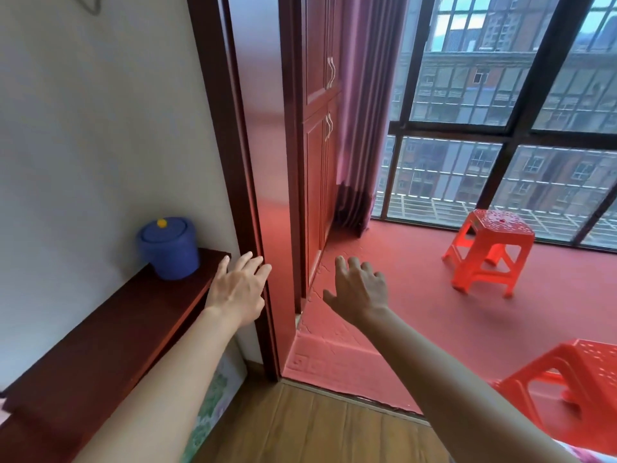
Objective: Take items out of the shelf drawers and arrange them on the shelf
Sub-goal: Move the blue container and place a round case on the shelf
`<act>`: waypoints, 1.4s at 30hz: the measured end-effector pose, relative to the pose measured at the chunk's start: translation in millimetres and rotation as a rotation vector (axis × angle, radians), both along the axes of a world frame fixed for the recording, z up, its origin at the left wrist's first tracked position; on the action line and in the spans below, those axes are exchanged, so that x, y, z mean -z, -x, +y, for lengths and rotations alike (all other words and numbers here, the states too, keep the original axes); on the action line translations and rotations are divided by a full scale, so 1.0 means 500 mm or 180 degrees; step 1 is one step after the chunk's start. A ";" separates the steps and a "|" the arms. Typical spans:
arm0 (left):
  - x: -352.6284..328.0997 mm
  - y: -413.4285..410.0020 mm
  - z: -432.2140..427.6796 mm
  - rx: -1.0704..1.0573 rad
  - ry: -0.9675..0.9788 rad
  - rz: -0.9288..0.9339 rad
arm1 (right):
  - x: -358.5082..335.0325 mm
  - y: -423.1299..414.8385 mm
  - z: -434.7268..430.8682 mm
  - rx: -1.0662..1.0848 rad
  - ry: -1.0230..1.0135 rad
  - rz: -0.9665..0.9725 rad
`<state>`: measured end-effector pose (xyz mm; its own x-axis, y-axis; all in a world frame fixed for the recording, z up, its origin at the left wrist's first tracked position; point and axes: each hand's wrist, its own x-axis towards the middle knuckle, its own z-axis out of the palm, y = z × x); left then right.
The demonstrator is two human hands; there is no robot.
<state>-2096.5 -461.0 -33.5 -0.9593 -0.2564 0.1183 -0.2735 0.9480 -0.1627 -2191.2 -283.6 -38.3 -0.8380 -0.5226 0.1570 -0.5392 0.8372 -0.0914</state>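
As seen from above, holds left hand (238, 290) spread, empty, near shelf (110, 332) end; right hand (362, 290) splayed, empty. Notes blue pot (170, 250) upright there.

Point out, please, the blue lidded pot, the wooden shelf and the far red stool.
blue lidded pot (170, 253): head view, front of its body.
wooden shelf (110, 322): head view, bare top surface.
far red stool (500, 224): head view, its perforated seat.

Blue pot (168, 248) on shelf (110, 325); door frame (240, 182) alongside.
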 end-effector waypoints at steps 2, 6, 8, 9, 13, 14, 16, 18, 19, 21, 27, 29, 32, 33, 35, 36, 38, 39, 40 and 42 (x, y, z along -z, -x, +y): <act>-0.005 0.003 -0.018 -0.0037 -0.0026 0.0004 | -0.004 0.010 -0.026 -0.0061 0.0009 0.0024; -0.016 0.020 -0.061 -0.0120 -0.0025 0.0066 | -0.017 0.034 -0.077 -0.0188 0.0026 0.0059; -0.020 0.035 -0.084 -0.0193 -0.0027 0.0083 | -0.021 0.051 -0.101 -0.0250 0.0037 0.0081; -0.022 0.043 -0.095 -0.0231 -0.0025 0.0087 | -0.023 0.060 -0.112 -0.0271 0.0049 0.0095; -0.027 0.087 -0.135 -0.0368 -0.0022 0.0129 | -0.030 0.110 -0.158 -0.0381 0.0099 0.0139; -0.029 0.100 -0.145 -0.0404 -0.0003 0.0133 | -0.032 0.127 -0.170 -0.0408 0.0108 0.0149; -0.032 0.130 -0.164 -0.0491 0.0025 0.0147 | -0.036 0.163 -0.196 -0.0476 0.0149 0.0161; -0.033 0.159 -0.185 -0.0620 0.0014 0.0154 | -0.041 0.200 -0.227 -0.0613 0.0182 0.0191; -0.033 0.172 -0.196 -0.0690 0.0001 0.0148 | -0.043 0.216 -0.245 -0.0726 0.0186 0.0209; -0.031 0.194 -0.221 -0.0827 -0.0026 0.0139 | -0.045 0.244 -0.286 -0.1044 0.0175 0.0217; -0.026 0.198 -0.300 -0.1390 -0.0028 0.0177 | -0.055 0.264 -0.429 -0.2259 -0.0003 0.0180; -0.026 0.182 -0.331 -0.1616 -0.0003 0.0214 | -0.061 0.261 -0.472 -0.2503 0.0031 0.0103; -0.032 0.144 -0.365 -0.1949 0.0097 0.0283 | -0.065 0.258 -0.534 -0.2745 0.0094 0.0061; -0.034 0.130 -0.372 -0.2074 0.0099 0.0294 | -0.065 0.256 -0.553 -0.2811 0.0092 0.0057; -0.036 0.102 -0.383 -0.2330 0.0072 0.0294 | -0.067 0.252 -0.589 -0.2924 0.0081 0.0042; -0.037 0.089 -0.387 -0.2457 0.0061 0.0272 | -0.069 0.251 -0.606 -0.2986 0.0087 0.0016; -0.038 0.061 -0.394 -0.2676 0.0034 0.0217 | -0.074 0.247 -0.637 -0.3107 0.0099 -0.0062; -0.038 0.048 -0.397 -0.2773 0.0008 0.0209 | -0.076 0.245 -0.651 -0.3162 0.0096 -0.0102; -0.038 0.035 -0.399 -0.2862 -0.0021 0.0217 | -0.078 0.244 -0.666 -0.3211 0.0083 -0.0126; -0.035 0.013 -0.404 -0.3032 -0.0062 0.0229 | -0.080 0.241 -0.693 -0.3265 0.0033 -0.0102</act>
<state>-2103.0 -663.2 -16.1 -0.3371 -0.9284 0.1564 -0.9404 0.3243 -0.1020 -2311.7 -629.9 1.5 0.0077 -0.9885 0.1511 -0.9921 -0.0265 -0.1230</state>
